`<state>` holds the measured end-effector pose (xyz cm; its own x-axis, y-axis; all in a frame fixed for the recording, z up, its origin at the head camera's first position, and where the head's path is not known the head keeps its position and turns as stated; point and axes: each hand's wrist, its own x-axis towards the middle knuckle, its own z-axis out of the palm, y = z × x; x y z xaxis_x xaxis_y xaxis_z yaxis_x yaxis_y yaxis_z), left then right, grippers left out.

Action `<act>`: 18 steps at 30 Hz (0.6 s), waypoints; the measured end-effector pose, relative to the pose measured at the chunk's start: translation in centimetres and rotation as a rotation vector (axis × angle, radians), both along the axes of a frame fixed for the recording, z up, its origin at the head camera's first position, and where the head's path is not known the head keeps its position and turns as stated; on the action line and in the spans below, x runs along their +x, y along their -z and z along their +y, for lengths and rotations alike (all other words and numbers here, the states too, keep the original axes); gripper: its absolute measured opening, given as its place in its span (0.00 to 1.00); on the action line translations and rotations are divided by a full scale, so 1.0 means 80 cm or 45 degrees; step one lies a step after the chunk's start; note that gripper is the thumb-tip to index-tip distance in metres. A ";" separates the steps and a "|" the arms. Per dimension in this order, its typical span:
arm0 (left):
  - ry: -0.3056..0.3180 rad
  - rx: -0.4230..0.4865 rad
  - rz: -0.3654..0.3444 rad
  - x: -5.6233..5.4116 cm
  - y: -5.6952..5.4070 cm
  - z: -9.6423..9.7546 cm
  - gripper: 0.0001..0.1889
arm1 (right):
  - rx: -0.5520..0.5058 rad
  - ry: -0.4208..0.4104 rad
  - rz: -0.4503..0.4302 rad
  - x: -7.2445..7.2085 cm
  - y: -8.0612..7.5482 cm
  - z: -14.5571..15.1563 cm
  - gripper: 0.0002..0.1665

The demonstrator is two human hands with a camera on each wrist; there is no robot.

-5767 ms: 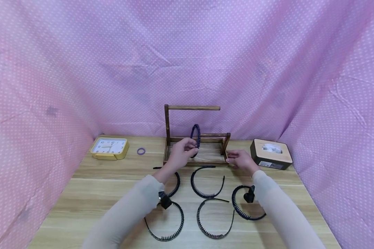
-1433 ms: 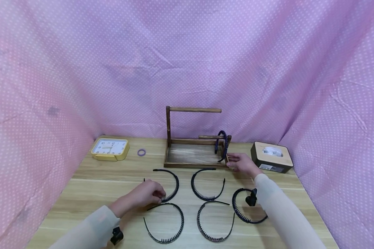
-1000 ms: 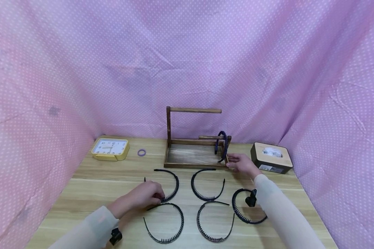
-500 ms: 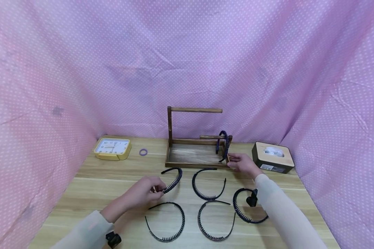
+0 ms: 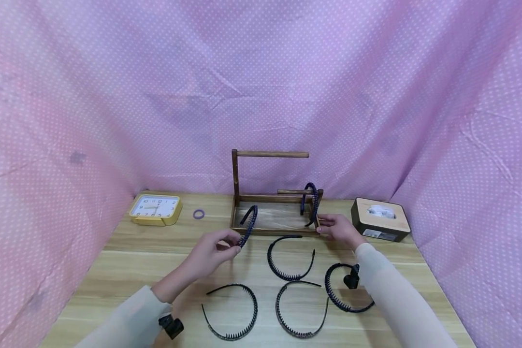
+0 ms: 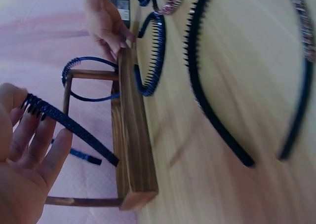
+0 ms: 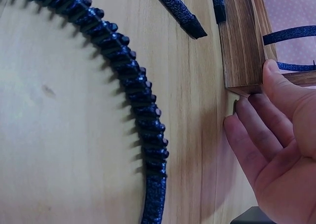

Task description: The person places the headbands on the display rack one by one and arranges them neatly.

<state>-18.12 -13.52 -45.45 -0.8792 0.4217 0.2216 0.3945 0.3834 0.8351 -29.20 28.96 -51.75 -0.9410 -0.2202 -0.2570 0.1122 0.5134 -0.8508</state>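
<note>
My left hand [image 5: 210, 253] pinches a dark blue toothed headband [image 5: 253, 220] between thumb and fingers. The headband is raised off the table, its curve upward, in front of the left end of a brown wooden rack [image 5: 261, 232]. That rack has a tray base, a long upper bar [image 5: 271, 154] and a shorter lower bar [image 5: 292, 192]. Another dark blue headband [image 5: 315, 208] hangs on the lower bar by its right post. At the tray's right front corner, my right hand [image 5: 339, 231] grips the rim, thumb on top and fingers outside, as the right wrist view shows.
Several headbands lie on the table: one near the rack [image 5: 270, 261], one at front left [image 5: 255, 311], one at front centre [image 5: 278, 314], one under the right forearm [image 5: 330, 290]. A yellow clock [image 5: 156, 209], purple ring [image 5: 198, 213] and tissue box [image 5: 380, 220] stand around.
Over the last second, my left hand has lifted the upper left headband from the table and moved it up and right toward the rack. Earlier it hung the other headband. My right hand stays put.
</note>
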 end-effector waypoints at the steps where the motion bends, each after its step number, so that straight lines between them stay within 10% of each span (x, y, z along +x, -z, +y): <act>1: -0.017 0.020 0.006 -0.004 -0.001 0.004 0.09 | 0.000 -0.001 0.000 0.000 0.000 0.000 0.37; 18: -0.165 0.298 -0.123 -0.097 -0.002 0.114 0.11 | -0.013 0.009 -0.007 0.000 0.003 0.001 0.38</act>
<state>-25.87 -4.43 -45.32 -0.9441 0.2519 0.2125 0.2693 0.2178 0.9381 -29.21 29.00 -51.98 -0.9412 -0.2159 -0.2600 0.1207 0.5038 -0.8553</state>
